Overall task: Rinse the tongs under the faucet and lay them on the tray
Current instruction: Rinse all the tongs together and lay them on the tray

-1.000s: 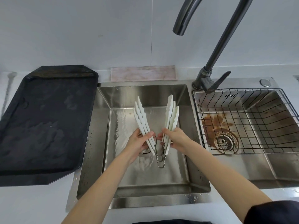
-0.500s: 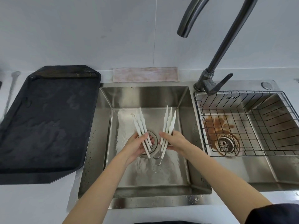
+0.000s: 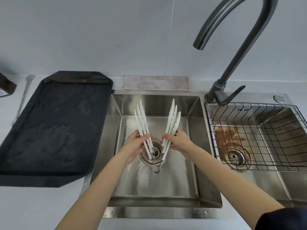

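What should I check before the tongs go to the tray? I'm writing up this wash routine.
1. Grip: left hand and right hand each hold one side of the white tongs, spread in a V. Ok.
2. Water off: nothing runs from the faucet. Ok.
3. Rinsed clean: cannot tell.
4. Landing spot: the black tray has bare surface. Ok.
5. Path left over the sink rim: nothing in the way. Ok.
6. Dripping: cannot tell.

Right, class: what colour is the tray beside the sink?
Black, wet-looking; the tray shows best in the head view, the only one.
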Action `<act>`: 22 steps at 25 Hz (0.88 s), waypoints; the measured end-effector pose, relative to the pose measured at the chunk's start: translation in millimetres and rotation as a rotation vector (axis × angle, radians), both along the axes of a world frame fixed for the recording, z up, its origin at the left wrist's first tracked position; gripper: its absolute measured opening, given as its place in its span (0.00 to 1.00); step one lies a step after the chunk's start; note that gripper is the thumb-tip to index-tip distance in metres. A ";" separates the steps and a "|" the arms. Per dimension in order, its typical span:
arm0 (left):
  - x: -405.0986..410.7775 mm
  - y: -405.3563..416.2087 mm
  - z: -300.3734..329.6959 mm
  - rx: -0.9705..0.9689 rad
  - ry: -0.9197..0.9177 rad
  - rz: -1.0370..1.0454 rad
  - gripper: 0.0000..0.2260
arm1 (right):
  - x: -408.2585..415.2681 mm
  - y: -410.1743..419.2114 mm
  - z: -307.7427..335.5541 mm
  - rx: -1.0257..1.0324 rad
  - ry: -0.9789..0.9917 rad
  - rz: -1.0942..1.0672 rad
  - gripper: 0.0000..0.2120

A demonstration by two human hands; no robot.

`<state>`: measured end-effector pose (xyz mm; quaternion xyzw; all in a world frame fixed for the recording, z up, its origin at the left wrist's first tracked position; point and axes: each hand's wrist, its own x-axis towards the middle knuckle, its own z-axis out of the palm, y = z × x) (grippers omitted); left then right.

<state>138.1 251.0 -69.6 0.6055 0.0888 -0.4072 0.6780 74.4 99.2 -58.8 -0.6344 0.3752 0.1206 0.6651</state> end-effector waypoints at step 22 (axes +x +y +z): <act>142.5 156.0 48.8 0.421 -0.311 0.083 0.13 | 170.5 151.8 33.9 -0.033 0.021 0.384 0.20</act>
